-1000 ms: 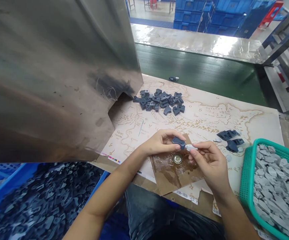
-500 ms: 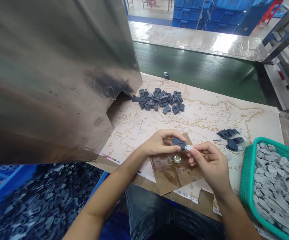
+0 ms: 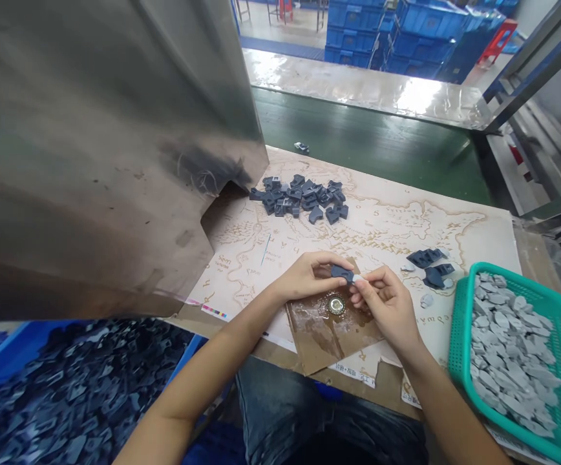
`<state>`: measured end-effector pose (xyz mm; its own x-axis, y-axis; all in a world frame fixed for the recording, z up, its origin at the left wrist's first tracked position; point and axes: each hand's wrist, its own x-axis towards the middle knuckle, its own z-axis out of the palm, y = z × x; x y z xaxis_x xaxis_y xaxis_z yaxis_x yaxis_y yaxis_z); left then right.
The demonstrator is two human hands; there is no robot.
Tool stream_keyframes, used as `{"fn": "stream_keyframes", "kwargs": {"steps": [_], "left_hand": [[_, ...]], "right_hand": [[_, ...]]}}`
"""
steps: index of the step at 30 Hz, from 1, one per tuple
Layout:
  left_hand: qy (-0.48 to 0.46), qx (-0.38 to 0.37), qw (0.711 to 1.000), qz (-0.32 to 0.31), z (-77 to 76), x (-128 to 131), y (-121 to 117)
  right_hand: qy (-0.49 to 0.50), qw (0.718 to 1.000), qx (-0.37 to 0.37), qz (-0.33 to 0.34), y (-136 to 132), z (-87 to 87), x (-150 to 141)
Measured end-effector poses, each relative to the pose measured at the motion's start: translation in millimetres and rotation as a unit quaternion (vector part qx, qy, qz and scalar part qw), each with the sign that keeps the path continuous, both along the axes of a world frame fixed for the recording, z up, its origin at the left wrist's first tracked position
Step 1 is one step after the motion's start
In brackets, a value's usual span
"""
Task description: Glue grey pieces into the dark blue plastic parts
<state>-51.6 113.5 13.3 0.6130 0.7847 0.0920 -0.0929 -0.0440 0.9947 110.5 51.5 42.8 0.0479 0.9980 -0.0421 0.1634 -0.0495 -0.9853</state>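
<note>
Between thumb and fingers, my left hand (image 3: 307, 276) grips a dark grey plastic part (image 3: 340, 274). My right hand (image 3: 382, 298) is closed in a pinch on a small light grey piece (image 3: 357, 278), which meets the right end of the dark part. Fingertips partly cover both pieces. Below them, a bottle cap (image 3: 336, 305) holding something shiny and wet-looking sits on a brown cardboard square (image 3: 319, 342) with wet stains.
A pile of dark parts (image 3: 304, 196) lies on the map-printed sheet (image 3: 242, 271); a few more (image 3: 430, 266) lie at right. A green basket (image 3: 459, 329) holds light grey pieces. A blue bin (image 3: 23, 342) of dark parts is lower left, beneath a metal panel (image 3: 116, 161). Behind runs a green belt (image 3: 382, 132).
The light grey piece in my right hand has come closer against the dark part's end. The dark part is now turned more level. The whole view has shifted slightly.
</note>
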Motion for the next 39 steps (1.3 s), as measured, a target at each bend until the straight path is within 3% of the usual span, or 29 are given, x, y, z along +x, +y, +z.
{"fn": "stream_keyframes", "kwargs": {"steps": [3, 5, 7, 8, 10, 12, 14, 15, 16, 18, 20, 23, 28, 32, 34, 39], "left_hand": [[-0.014, 0.003, 1.0, -0.028, 1.8, -2, 1], [0.0, 0.026, 0.998, -0.062, 3.7, -8, 6], [0.046, 0.073, 0.996, -0.022, 4.1, -17, 15], [0.083, 0.106, 0.99, 0.04, 3.5, -21, 20], [0.181, 0.176, 0.945, 0.208, 0.8, -30, 30], [0.283, 0.235, 0.873, 0.321, -2.7, -34, 38], [0.354, 0.276, 0.829, 0.333, -4.9, -34, 40], [0.373, 0.293, 0.823, 0.311, -5.2, -32, 39], [0.385, 0.309, 0.823, 0.281, -4.8, -29, 38], [0.398, 0.336, 0.827, 0.213, -2.9, -24, 35], [0.409, 0.347, 0.829, 0.159, -0.7, -21, 32], [0.42, 0.331, 0.832, 0.145, 1.2, -19, 32], [0.406, 0.299, 0.85, 0.151, 1.2, -21, 33], [0.389, 0.295, 0.858, 0.159, 0.8, -20, 32], [0.373, 0.296, 0.864, 0.162, -0.1, -20, 31], [0.297, 0.284, 0.887, 0.208, -5.5, -23, 29]], "right_hand": [[-0.107, 0.994, 0.021, 0.026, -8, 17.6, 4], [-0.227, 0.969, 0.054, 0.076, -20, 35.2, 11], [-0.33, 0.931, 0.097, 0.126, -31, 53.0, 25], [-0.365, 0.912, 0.112, 0.151, -32, 60.9, 33], [-0.406, 0.885, 0.107, 0.203, -22, 73.9, 54], [-0.432, 0.868, 0.06, 0.238, 8, 83.1, 74], [-0.476, 0.861, 0.016, 0.179, 53, 88.4, 91], [-0.496, 0.862, 0.006, 0.101, 78, 89.4, 97], [-0.507, 0.862, -0.001, 0.007, 101, 89.3, 102], [-0.52, 0.851, -0.003, -0.074, 137, 85.9, 109], [-0.534, 0.837, -0.009, -0.123, 159, 79.5, 115], [-0.556, 0.816, -0.049, -0.153, 172, 69.6, 122], [-0.581, 0.807, -0.033, -0.098, 176, 65.1, 110], [-0.56, 0.826, 0.033, 0.061, 166, 54.3, 59], [-0.554, 0.824, 0.051, 0.106, 159, 42.5, 29], [-0.578, 0.811, 0.069, 0.055, 150, 24.3, -10]]}}
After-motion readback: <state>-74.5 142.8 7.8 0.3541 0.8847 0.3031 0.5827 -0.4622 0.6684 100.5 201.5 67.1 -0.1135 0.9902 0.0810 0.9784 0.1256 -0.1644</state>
